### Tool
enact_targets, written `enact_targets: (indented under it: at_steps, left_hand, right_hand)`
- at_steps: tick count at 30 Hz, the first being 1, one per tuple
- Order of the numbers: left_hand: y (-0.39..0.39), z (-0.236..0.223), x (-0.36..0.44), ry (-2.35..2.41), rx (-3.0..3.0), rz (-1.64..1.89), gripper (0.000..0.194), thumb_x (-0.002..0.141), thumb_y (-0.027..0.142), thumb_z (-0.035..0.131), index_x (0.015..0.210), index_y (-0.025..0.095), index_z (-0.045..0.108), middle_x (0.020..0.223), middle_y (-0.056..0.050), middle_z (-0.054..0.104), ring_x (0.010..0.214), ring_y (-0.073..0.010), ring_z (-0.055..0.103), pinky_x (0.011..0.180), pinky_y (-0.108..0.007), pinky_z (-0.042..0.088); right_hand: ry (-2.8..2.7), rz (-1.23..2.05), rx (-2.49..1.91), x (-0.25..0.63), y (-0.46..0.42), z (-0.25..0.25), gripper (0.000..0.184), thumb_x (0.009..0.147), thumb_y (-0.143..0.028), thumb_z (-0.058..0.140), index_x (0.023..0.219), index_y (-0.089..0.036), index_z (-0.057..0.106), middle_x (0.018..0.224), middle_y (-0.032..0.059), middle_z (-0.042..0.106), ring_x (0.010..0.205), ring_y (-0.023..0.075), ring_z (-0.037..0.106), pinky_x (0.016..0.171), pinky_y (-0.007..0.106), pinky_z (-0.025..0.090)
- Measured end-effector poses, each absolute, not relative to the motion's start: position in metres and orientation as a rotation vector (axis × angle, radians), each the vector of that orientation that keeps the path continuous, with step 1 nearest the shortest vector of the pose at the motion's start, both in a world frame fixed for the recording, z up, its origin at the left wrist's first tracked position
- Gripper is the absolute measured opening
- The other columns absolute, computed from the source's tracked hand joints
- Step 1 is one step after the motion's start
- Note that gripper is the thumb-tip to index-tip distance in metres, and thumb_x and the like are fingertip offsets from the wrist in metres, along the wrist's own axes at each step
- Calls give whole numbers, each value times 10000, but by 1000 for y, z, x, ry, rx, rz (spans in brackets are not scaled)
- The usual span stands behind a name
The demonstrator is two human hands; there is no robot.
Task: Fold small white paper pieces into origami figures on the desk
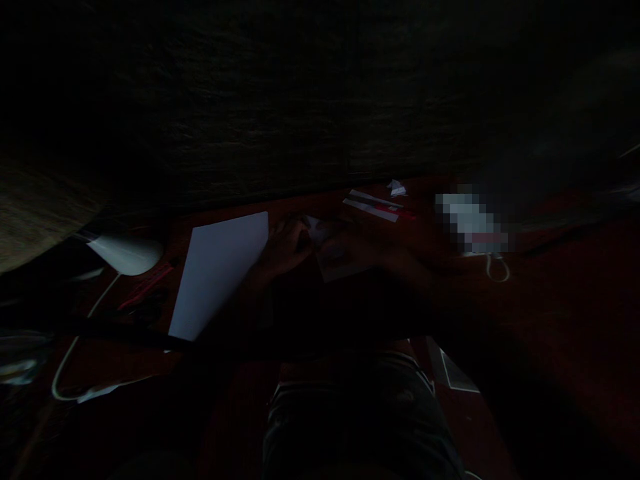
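Note:
The scene is very dark. My left hand point(284, 245) rests on the reddish table point(550, 300) with its fingers curled onto a small folded piece of white paper point(316, 231). My right hand point(350, 250) lies just right of that paper, over a pale sheet point(337, 270). Its fingers are lost in shadow. A large white sheet point(220, 273) lies flat directly left of my left hand.
A white lamp head point(127, 253) and a red-handled tool point(150, 283) sit at the left, with a white cable point(65, 360) below. Pale strips point(373, 205) and a small folded paper point(397, 189) lie behind. A blurred white object point(473, 223) sits right. My knee point(350, 413) is below.

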State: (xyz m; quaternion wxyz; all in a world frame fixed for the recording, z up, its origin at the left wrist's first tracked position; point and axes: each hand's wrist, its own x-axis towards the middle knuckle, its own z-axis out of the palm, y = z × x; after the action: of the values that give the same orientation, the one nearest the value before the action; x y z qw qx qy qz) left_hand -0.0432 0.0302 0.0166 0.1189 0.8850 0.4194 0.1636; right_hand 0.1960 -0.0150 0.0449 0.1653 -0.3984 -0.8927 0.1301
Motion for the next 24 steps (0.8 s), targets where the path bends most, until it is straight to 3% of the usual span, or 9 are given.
enact_targets:
  at_steps: [6, 24]
  left_hand:
    - [31, 18, -43, 1223, 2570, 464, 321, 926, 368, 677, 1201, 256, 554, 1486, -110, 562, 1439, -354, 438, 1209, -582, 365]
    - [31, 14, -44, 1221, 2590, 433, 457, 883, 412, 735, 1254, 236, 534, 1518, -132, 537, 1471, -375, 422, 1228, -595, 342]
  right_hand:
    - [-2592, 356, -1212, 192, -16, 46, 202, 839, -364, 857, 1025, -286, 837, 1529, 68, 610, 1444, 383, 477, 1182, 627, 400]
    - [-2606, 424, -1274, 195, -21, 60, 126, 886, -324, 803, 993, -297, 862, 1561, 46, 599, 1487, 377, 455, 1225, 602, 361]
